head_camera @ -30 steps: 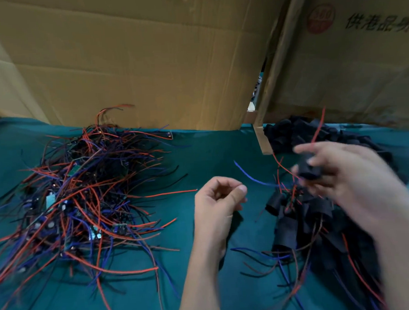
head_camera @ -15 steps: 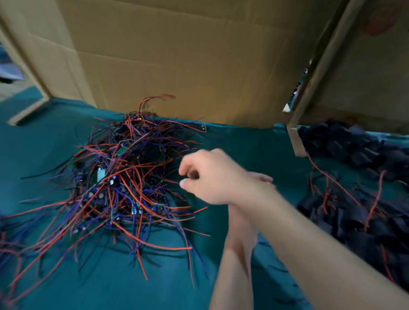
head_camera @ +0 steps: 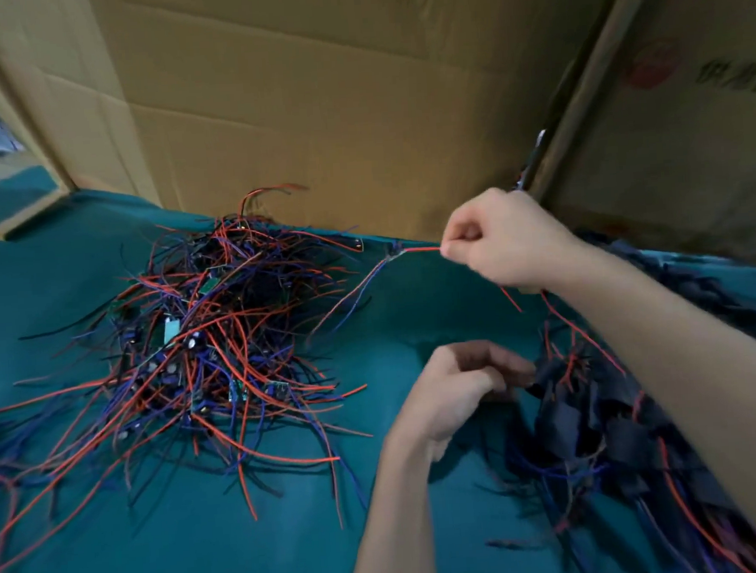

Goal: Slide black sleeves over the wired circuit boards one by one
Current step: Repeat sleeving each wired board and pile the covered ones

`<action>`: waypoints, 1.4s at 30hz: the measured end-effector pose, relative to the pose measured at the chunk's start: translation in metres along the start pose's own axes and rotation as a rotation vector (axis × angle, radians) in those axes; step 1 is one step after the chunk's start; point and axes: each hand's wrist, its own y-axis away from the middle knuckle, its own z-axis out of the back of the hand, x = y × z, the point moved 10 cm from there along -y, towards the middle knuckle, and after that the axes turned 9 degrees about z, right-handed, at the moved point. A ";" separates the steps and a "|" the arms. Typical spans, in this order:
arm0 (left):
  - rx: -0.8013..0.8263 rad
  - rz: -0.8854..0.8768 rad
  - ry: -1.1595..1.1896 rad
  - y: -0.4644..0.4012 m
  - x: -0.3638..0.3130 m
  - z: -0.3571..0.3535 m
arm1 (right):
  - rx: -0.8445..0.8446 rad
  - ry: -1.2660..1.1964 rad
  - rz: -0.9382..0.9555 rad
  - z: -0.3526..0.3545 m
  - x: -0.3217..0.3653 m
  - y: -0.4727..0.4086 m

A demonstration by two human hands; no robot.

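Right hand pinches red wire of small wired circuit board, lifted beside tangled red-blue wire pile; left hand curled, touching black sleeve heap on teal cloth.

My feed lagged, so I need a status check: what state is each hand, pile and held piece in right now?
right hand: raised, grip pinching a red wire
wired board: lifted off the cloth, hanging from that wire
left hand: fingers curled beside the sleeved pile; blurred, contents unclear
unsleeved pile: tangled heap on the green cloth
sleeved pile: heaped at right, partly under the right forearm
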 end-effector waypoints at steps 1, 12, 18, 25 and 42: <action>-0.009 0.004 0.070 -0.001 0.000 0.001 | -0.051 -0.052 -0.053 0.013 -0.014 0.009; -0.153 -0.021 0.461 -0.009 0.000 0.012 | 0.082 -0.354 -0.320 -0.059 -0.018 0.156; -0.114 -0.007 0.407 -0.013 0.001 0.008 | 0.105 -0.166 -0.209 0.004 -0.049 0.138; -0.135 -0.012 0.345 -0.017 0.007 0.012 | 0.094 0.105 -0.623 0.039 -0.245 0.124; 0.018 -0.027 0.203 -0.012 0.004 -0.011 | -0.160 -0.029 -0.753 0.050 -0.272 0.146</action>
